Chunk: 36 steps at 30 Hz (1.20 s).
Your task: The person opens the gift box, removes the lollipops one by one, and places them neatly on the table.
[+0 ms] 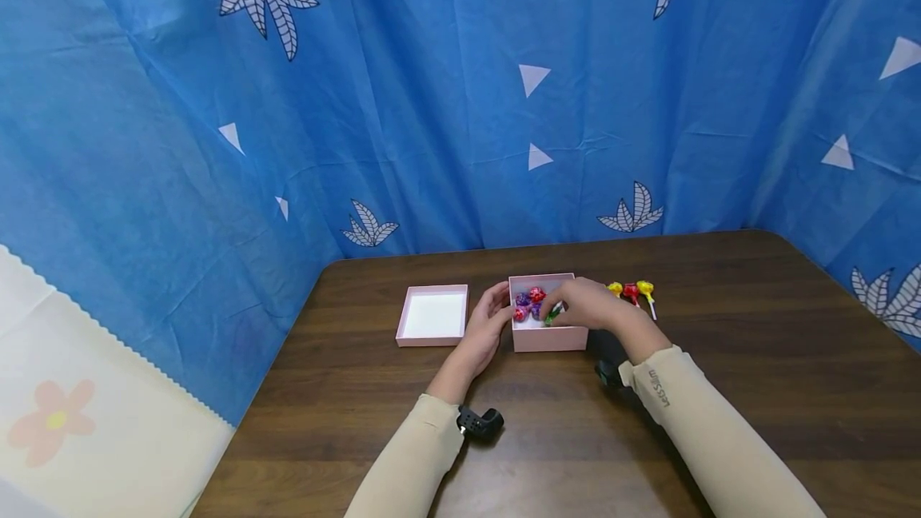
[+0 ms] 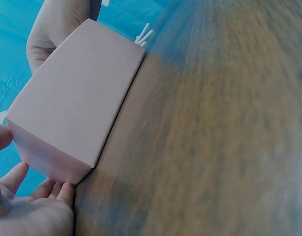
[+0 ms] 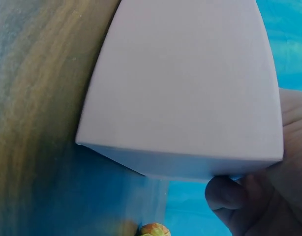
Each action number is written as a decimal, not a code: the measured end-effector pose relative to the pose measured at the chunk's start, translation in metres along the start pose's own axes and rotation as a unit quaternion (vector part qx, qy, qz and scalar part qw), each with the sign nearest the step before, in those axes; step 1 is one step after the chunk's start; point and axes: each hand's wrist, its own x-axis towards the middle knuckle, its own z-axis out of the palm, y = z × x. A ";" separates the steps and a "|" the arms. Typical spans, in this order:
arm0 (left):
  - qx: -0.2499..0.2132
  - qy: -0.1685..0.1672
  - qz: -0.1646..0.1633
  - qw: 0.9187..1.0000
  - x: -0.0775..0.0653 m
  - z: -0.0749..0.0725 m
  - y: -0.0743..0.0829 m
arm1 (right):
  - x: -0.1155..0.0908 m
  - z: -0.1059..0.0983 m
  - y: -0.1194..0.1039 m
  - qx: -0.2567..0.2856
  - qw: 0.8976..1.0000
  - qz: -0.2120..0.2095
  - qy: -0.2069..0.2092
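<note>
A pink box (image 1: pixel 550 340) with a white inside stands on the table, holding several red and purple wrapped lollipops (image 1: pixel 536 294). My left hand (image 1: pixel 486 324) is at the box's left side; in the left wrist view its fingertips (image 2: pixel 66 191) touch the wall, the thumb near the upper edge. My right hand (image 1: pixel 586 302) reaches over the right rim with its fingers inside the box. Between its thumb and fingers is a green-wrapped lollipop (image 1: pixel 552 316), which it pinches; the stick is hidden. The right wrist view shows mostly the box's outer wall (image 3: pixel 185 83).
Left of the box lies a shallow pink lid (image 1: pixel 432 315), white side up. Yellow and red lollipops (image 1: pixel 645 288) with white sticks lie right of the box, partly behind my right hand. A blue curtain (image 1: pixel 460 102) hangs behind the brown wooden table (image 1: pixel 345 422).
</note>
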 end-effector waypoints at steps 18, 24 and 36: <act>-0.004 -0.001 0.002 1.000 -0.002 0.000 0.000 | -0.005 0.009 -0.001 0.046 0.987 0.035 0.147; -0.002 0.006 -0.001 1.000 -0.002 0.000 0.000 | -0.010 0.008 -0.002 0.093 0.970 0.050 0.218; 0.006 0.013 -0.001 1.000 0.000 0.001 0.000 | -0.024 0.004 0.011 0.127 0.945 0.061 0.296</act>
